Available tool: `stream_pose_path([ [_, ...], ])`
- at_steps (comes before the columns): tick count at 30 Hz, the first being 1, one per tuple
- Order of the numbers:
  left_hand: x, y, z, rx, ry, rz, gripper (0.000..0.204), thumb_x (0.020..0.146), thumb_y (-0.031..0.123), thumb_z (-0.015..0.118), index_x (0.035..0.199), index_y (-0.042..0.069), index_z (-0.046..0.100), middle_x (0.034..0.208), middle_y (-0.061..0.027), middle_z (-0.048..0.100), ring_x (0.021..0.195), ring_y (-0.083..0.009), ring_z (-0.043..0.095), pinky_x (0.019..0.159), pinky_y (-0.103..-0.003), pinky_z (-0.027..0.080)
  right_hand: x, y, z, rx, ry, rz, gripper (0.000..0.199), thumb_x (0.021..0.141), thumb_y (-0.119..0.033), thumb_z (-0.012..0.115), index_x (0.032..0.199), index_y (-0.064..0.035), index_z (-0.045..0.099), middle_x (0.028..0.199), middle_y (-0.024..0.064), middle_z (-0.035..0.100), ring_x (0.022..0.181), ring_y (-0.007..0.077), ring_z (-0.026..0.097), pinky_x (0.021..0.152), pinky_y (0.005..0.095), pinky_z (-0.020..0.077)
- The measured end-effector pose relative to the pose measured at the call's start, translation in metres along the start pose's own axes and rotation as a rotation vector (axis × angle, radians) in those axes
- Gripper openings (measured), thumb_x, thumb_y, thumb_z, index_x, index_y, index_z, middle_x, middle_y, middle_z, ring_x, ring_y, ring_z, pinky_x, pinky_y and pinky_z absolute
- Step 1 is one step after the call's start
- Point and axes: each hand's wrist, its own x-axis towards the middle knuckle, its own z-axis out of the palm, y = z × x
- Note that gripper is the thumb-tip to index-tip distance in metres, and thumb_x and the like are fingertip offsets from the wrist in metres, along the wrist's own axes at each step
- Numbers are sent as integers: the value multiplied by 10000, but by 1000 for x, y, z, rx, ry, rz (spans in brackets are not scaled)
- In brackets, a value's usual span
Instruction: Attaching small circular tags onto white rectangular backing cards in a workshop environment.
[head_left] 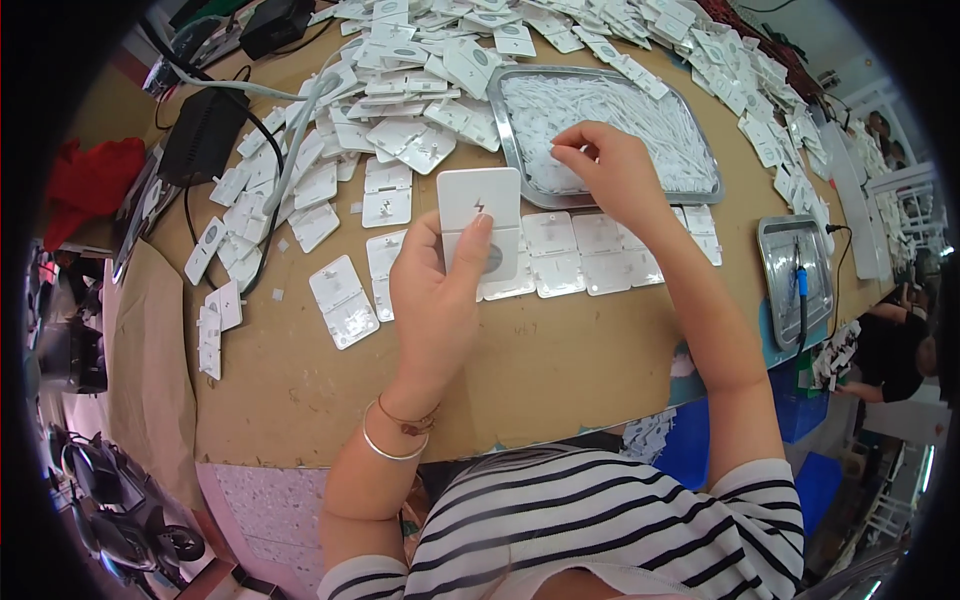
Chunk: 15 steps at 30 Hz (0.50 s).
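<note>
The left hand (435,300) grips a white charger shell (480,222); the right hand (605,170) pinches into a metal tray (510,135) of small white parts (640,125). A loose pinch could drop one beyond the fingers.

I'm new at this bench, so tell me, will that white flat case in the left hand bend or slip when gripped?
Probably stiff: the white case keeps flat, straight edges in the left hand. Its glossy face may be slippery. Likely light, held by fingertips alone.

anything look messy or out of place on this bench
Nothing looks damaged. The white plastic plates lie in a loose heap across the table, some spilling toward the far edge. The left hand holds a white rectangular case; the right hand reaches into the metal tray of small white parts.
</note>
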Motion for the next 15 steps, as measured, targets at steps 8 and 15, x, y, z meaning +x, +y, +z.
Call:
stream_pose_path([
  [8, 10, -5, -6, -76, 39, -20, 276, 904, 247, 583, 979, -15, 542, 860, -23, 591, 752, -49, 515, 670, -196, 426, 31, 25, 13, -412, 15, -49, 185, 783, -186, 672, 881, -29, 660, 781, 45, 636, 657, 114, 540, 616, 254, 444],
  [15, 7, -6, -3, -120, 12, -60, 284, 902, 252, 585, 995, -13, 546, 855, -18, 589, 748, -48, 511, 660, -194, 414, 16, 36, -28, 320, 20, 342, 191, 820, -169, 657, 933, -17, 676, 849, 31, 664, 722, 97, 596, 665, 235, 452],
])
